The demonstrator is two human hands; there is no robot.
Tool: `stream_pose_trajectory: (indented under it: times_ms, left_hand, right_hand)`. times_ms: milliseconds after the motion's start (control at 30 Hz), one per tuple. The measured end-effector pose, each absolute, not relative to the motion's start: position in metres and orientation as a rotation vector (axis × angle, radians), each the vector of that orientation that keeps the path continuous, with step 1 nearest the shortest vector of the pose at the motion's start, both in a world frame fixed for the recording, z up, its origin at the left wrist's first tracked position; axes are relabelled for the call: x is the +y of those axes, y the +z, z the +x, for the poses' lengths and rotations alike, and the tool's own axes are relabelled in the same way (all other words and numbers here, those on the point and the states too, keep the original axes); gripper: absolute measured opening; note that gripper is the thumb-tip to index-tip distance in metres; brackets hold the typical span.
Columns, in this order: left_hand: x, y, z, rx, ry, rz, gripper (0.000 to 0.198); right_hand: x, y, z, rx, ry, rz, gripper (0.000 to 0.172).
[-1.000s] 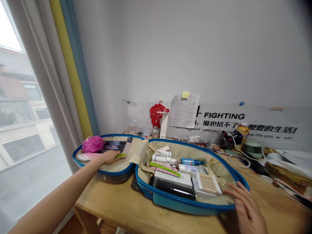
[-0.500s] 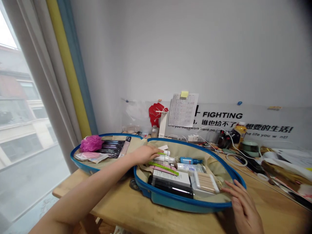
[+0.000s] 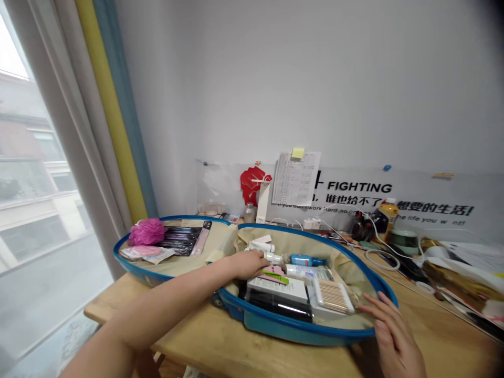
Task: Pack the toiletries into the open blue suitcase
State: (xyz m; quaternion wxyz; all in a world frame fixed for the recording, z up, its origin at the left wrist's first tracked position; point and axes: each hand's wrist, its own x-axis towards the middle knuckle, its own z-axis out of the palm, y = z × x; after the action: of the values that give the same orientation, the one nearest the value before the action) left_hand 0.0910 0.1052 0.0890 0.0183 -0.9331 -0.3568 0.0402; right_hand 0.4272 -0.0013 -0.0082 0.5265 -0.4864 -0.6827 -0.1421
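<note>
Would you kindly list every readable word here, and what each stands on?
"FIGHTING", on the wall banner.
"谁也给不了" and "想要的生活!", on the banner.
"you don't work hard" and "life you", smaller, on the banner.
Too small or blurred to read: the sheet of paper, the packages in the suitcase.

Left forearm (image 3: 165, 310) bare and slim; right hand (image 3: 396, 333) bare and, apparently, slender-fingered.

A blue suitcase (image 3: 307, 326) lies open on a wooden table (image 3: 197, 320). The left hand (image 3: 250, 263) covers one end of a pink-and-green packet (image 3: 277, 274) inside; the right hand (image 3: 397, 332), fingers spread, is at the rim near a box of thin sticks (image 3: 334, 295).
</note>
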Motion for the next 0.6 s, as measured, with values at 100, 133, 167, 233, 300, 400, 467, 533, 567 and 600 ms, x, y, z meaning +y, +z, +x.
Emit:
stream_pose_trajectory:
  times_ms: [100,133,167,233,300,400,467,533,567,600]
  left_hand:
    - [0.099,0.098,0.086,-1.118,0.061,-2.896,0.041]
    - [0.097,0.103,0.080,-1.131,-0.019,-2.891,0.041]
    - [0.096,0.108,0.072,-1.155,-0.124,-2.874,0.040]
    - [0.096,0.119,0.045,-1.319,-0.339,-2.745,0.037]
    - [0.099,0.129,0.006,-1.670,-0.433,-2.453,0.037]
    - [0.105,0.137,-0.066,-2.182,-0.393,-1.930,0.045]
    - [0.105,0.135,-0.113,-2.368,-0.351,-1.709,0.050]
    - [0.102,0.129,-0.153,-2.493,-0.302,-1.563,0.053]
    - [0.101,0.126,-0.168,-2.537,-0.278,-1.522,0.055]
    - [0.100,0.122,-0.181,-2.568,-0.257,-1.502,0.057]
  right_hand:
    - [-0.001,-0.008,0.428,-1.649,-0.356,-1.149,0.037]
    - [0.000,-0.009,0.428,-1.649,-0.367,-1.139,0.037]
    - [0.001,-0.010,0.429,-1.645,-0.375,-1.130,0.036]
    - [0.002,-0.013,0.429,-1.633,-0.382,-1.116,0.035]
    - [0.003,-0.015,0.430,-1.632,-0.376,-1.112,0.033]
    - [0.003,-0.016,0.430,-1.638,-0.369,-1.111,0.032]
    - [0.003,-0.016,0.430,-1.635,-0.360,-1.114,0.031]
    - [0.004,-0.016,0.430,-1.635,-0.345,-1.119,0.031]
    - [0.004,-0.016,0.430,-1.634,-0.339,-1.120,0.031]
    - [0.004,-0.017,0.431,-1.632,-0.333,-1.124,0.032]
